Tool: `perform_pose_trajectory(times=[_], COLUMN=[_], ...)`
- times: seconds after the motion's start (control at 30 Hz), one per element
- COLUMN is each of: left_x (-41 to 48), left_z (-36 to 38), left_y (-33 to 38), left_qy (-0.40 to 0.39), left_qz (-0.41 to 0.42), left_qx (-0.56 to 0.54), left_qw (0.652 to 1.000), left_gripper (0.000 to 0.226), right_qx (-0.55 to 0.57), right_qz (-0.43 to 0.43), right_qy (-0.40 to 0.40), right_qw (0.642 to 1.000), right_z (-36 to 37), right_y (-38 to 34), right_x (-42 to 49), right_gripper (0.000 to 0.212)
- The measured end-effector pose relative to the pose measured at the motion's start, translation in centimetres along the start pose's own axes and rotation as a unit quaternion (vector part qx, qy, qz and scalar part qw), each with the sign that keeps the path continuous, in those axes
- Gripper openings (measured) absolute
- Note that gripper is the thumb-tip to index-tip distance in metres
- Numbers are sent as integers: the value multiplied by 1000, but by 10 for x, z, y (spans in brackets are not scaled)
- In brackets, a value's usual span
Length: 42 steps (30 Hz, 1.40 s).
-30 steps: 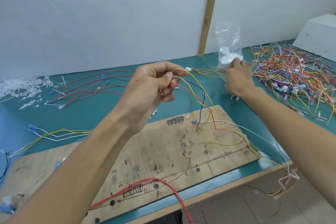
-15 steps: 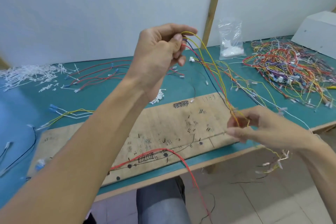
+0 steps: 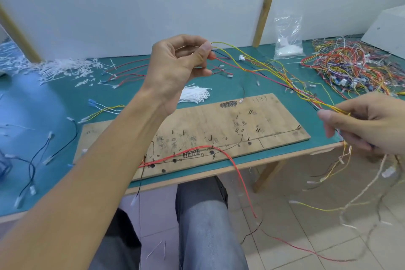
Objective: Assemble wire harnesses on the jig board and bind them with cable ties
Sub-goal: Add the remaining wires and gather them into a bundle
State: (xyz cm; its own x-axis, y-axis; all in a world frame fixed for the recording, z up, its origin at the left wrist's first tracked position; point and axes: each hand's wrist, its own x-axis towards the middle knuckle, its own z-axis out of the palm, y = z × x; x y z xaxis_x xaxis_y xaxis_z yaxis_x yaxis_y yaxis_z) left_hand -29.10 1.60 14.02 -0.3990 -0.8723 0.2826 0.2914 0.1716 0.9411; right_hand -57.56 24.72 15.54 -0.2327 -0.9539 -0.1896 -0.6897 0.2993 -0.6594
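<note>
Since half a second ago the right hand [image 3: 368, 125] has slid further out along the strands, away from the left hand [image 3: 175, 68], so the wire bundle [image 3: 274, 72] runs straighter between them.

The left thumb and forefinger pinch the looped near end of the bundle, with the other fingers curled beneath. The right thumb and fingertips pinch the same yellow, red and dark strands lower down. Below the right fingers the loose tails and small white connectors hang past the table edge, some trailing towards the floor.

Under the span between the two hands lies the jig board [image 3: 197, 120], flat on the green table [image 3: 219, 88]. One red wire [image 3: 197, 149] is already laid along its drawn line and spills off the front edge. Just beyond the left wrist sits a bunch of white cable ties [image 3: 195, 94]. Beyond the right fingers, further back, is the tangled wire pile [image 3: 355, 70].

The step looks like combing and straightening the strands before laying them on the board. To do it well, I would:

- Keep the left pinch firm so the ends stay level.
- Let the right fingers hold only lightly, so the strands slip through and untwist rather than stretch.
- Stop at any connector instead of pulling it through.
- Keep the span clear of the pile, where stray loops could snag.
- Lower the bundle along the marked line with both pinches kept.
</note>
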Motion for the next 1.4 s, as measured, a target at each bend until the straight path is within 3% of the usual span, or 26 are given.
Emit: perform_pose_trajectory(times=[0.13, 0.23, 0.3, 0.37, 0.43, 0.5, 0.53, 0.6, 0.67, 0.73, 0.9, 1.03, 1.2, 1.33, 1.4], left_x=[-12, -29, -45, -66, -92, -118, -129, -149, -162, -171, -180, -186, -188, -189, -188], left_z=[-17, -42, -60, -73, -82, -89, -93, -101, -108, -111, -114, -115, -111, -110, -113], left_y=[12, 27, 36, 41, 43, 43, 43, 46, 51, 57, 67, 72, 74, 79, 81], left_qy=[-27, -43, -37, -27, -31, -57, -69, -85, -100, -105, -62, -54, -36, -26, -33], left_qz=[-24, -45, -53, -56, -42, -32, -33, -40, -42, -36, -14, 1, 7, 32, 44], left_qx=[-86, -168, -209, -198, -110, -17, 15, 60, 96, 137, 176, 213, 261, 354, 386], left_qw=[996, 984, 976, 978, 993, 998, 997, 994, 990, 984, 982, 976, 965, 934, 921], left_gripper=[7, 12, 12, 13, 16, 23, 26, 29, 31, 34, 23, 13, 16, 21, 20], right_qx=[98, 235, 264, 264, 235, 102, 13, -64, 11, 100, 161, 139, 123, 37, 48], right_qz=[20, 17, -29, -50, -88, -143, -170, -198, -192, -226, -269, -299, -301, -300, -302], right_qy=[-127, -229, -269, -260, -247, -277, -279, -213, -88, 2, -95, -33, 41, 113, 90], right_qw=[987, 944, 926, 927, 936, 945, 945, 955, 977, 969, 945, 943, 945, 947, 948], right_z=[31, 84, 133, 181, 224, 246, 249, 230, 202, 186, 198, 209, 221, 217, 213], right_y=[-20, -56, -80, -98, -107, -110, -109, -120, -134, -148, -180, -176, -175, -173, -173], right_x=[-27, -47, -65, -77, -81, -75, -69, -58, -43, -25, -7, -12, -20, -24, -25], right_gripper=[68, 63, 59, 55, 41, 30, 41, 68, 61, 47, 19, 7, 11, 11, 11])
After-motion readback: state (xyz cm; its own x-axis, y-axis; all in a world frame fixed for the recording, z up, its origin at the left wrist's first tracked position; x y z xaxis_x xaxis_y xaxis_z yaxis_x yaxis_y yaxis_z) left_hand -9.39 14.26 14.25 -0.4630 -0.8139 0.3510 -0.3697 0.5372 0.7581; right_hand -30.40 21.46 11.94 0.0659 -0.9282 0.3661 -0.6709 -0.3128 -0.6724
